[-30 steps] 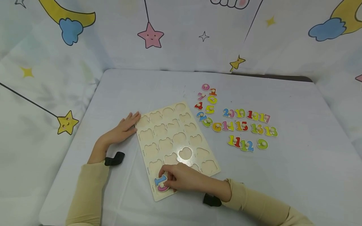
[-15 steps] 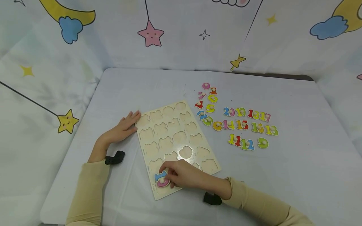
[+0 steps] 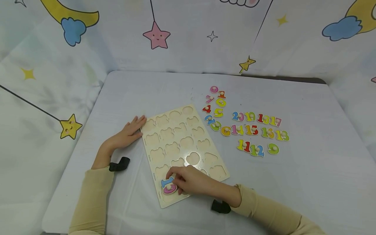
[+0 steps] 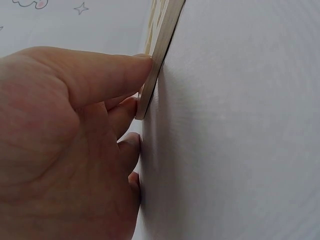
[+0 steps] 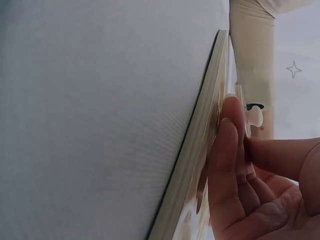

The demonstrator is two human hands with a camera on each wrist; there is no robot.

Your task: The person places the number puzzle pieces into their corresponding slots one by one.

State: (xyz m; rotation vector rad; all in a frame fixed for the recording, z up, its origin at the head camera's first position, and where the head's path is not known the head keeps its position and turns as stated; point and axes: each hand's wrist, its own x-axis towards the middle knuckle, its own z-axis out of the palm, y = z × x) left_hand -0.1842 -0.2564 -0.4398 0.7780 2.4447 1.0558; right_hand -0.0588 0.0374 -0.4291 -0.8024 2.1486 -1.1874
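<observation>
By the right hand (image 3: 189, 179), a number piece (image 3: 168, 186) made of a blue 1 and a pink 0 is pinched between the thumb and the curled index finger, above the near-left corner of the wooden board (image 3: 174, 153). The two digits are lined up from far to near, the blue 1 lying beyond the pink 0; the stem of the 1 is turned sideways, roughly left to right. In the right wrist view the piece is seen edge-on, apart from the board, with fingers in between, and its knob (image 5: 254, 116) is pointed away from the board. The left hand (image 3: 129, 130) is laid flat at the board's far-left corner, fingers extended, the thumb tip pressed to the edge. The board's long axis is run from far to near, the near end swung rightward, and the right hand is held over its near part. Beyond and to the right of the right hand, loose numerals (image 3: 251, 130) are grouped on the white-covered desk (image 3: 317, 169).
</observation>
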